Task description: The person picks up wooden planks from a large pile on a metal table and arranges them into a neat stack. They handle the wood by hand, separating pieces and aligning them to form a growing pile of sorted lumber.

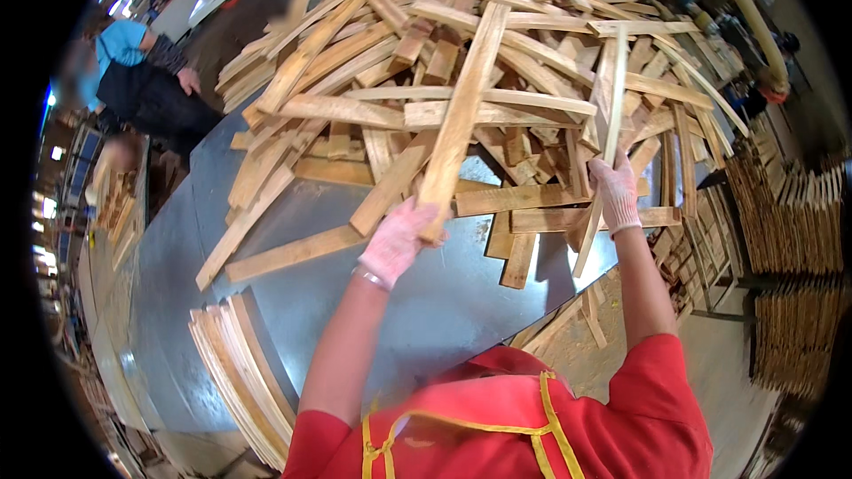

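Observation:
My left hand, in a pale pink work glove, is closed round the near end of a long wooden slat. That slat slants up and away over a heap of loose wooden slats. Farther right, my right hand, gloved too, grips a narrower slat near its lower part, and this one stands on edge toward me. Under the heap lies a grey metal table. The far tips of both held slats overlap other pieces, so I cannot tell whether they touch them.
A neat row of slats rests at the table's near left. Tall stacks of boards stand on the right, beside a metal rack. Another person in a blue top is at the far left. Scraps of wood lie on the floor.

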